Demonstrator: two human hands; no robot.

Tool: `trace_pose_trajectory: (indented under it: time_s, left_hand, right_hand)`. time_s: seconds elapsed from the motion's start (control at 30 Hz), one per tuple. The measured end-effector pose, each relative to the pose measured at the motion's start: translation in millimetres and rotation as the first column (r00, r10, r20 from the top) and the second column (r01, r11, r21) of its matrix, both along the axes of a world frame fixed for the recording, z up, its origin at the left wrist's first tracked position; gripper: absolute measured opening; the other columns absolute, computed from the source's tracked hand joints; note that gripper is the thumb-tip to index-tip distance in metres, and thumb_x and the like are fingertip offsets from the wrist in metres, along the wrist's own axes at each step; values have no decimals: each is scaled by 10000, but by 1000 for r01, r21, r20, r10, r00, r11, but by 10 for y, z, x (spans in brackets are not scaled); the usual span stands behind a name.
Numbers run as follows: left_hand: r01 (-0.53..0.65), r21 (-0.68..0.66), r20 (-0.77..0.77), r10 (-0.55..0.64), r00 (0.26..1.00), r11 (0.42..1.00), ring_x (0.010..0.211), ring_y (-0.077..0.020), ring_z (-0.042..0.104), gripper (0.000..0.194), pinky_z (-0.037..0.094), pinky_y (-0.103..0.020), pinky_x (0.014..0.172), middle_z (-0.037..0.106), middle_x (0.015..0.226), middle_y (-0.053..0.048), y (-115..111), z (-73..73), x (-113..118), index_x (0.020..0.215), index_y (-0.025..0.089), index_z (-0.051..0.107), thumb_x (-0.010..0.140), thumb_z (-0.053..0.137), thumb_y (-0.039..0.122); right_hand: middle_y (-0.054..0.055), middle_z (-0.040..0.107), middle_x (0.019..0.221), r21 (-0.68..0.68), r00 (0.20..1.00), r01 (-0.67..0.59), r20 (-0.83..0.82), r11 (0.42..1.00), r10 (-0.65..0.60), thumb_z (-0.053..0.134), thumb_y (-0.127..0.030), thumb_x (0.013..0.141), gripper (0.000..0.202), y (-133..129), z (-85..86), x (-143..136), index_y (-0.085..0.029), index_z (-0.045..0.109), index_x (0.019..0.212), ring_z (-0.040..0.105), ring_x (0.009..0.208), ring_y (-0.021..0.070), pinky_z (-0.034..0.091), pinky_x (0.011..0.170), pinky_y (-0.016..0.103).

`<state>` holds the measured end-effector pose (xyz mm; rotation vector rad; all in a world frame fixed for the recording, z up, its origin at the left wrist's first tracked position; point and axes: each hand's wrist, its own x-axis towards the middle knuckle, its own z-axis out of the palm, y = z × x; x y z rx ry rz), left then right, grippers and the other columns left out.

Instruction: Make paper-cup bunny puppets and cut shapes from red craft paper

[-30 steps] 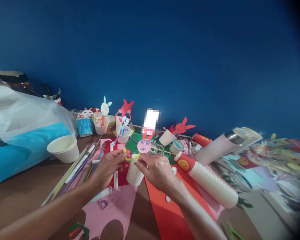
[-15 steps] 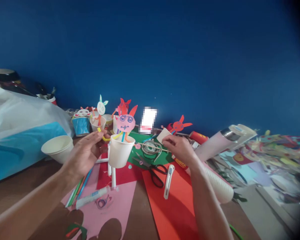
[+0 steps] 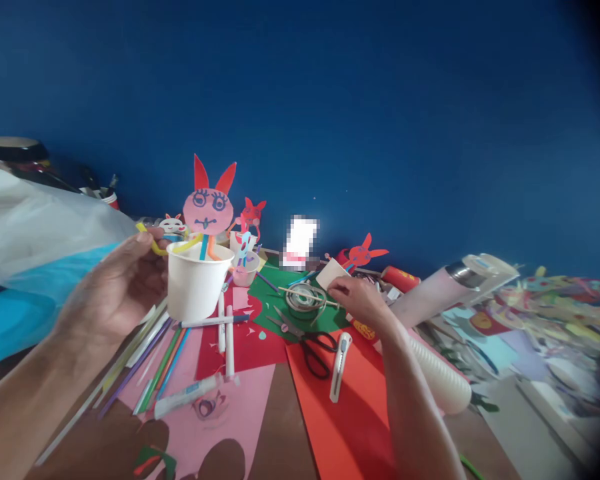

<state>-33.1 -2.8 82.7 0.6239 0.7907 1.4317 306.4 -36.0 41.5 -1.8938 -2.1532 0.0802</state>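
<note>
My left hand [image 3: 117, 287] is closed beside a white paper cup [image 3: 195, 287], with its fingers at the cup's left side and around a bent yellow strip [image 3: 151, 241]. Out of this cup rises a pink paper face [image 3: 209, 212] with red ears, drawn eyes and a mouth, on a blue stem. The cup is upright and above the table. My right hand [image 3: 360, 297] has its fingers on a second, tilted paper cup [image 3: 333, 273] with a red eared paper face [image 3: 360, 255] behind it; the fingertips are partly hidden.
Black scissors [image 3: 305, 340] and a white box cutter [image 3: 341, 367] lie on coloured paper. A cable coil [image 3: 305, 297], a glue tube [image 3: 187, 397] and coloured sticks [image 3: 165, 367] are close by. Stacked cups [image 3: 440, 373] and a bottle [image 3: 425, 293] are at right, paper scraps [image 3: 560, 300] beyond.
My left hand has brought the cup with the pink face left and nearer to me, so a smaller cup figure shows behind it. My right hand has stayed at its cup.
</note>
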Motion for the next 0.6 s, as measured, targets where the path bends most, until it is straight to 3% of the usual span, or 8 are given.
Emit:
trace_pose_trajectory:
  time_s: [0.13,0.27,0.37,0.6]
  left_hand:
    - [-23,-60,-74,19,997,998,532,-44,602,202,487,-117,444,662,601,149,-29,69,-6,691,284,637,826,487,271]
    - [-75,-21,-103,72,992,997,550,-58,629,222,462,-100,384,669,567,145,-30,117,-39,663,320,627,828,489,267]
    - [-79,32,-65,81,995,996,569,-22,624,211,488,-83,484,699,686,140,-22,130,-77,702,290,619,846,470,248]
    - [-117,-26,-18,116,993,993,429,-73,568,229,488,-138,364,652,557,28,-24,145,-15,705,168,632,834,442,157]
  right_hand:
    - [18,653,749,4,998,46,30,999,-46,453,-218,789,183,21,-15,76,-207,635,777,571,674,153,340,592,235]
    - [17,659,786,-24,999,28,39,999,-27,479,-212,774,161,72,-88,42,-210,640,778,578,723,153,342,621,227]
    - [17,657,810,-31,999,17,39,999,-16,471,-216,783,165,95,-142,-22,-214,636,791,576,736,156,338,626,229]
    - [3,660,797,-63,998,-64,13,996,65,456,-216,798,183,97,-236,-186,-223,639,789,582,730,144,354,621,206]
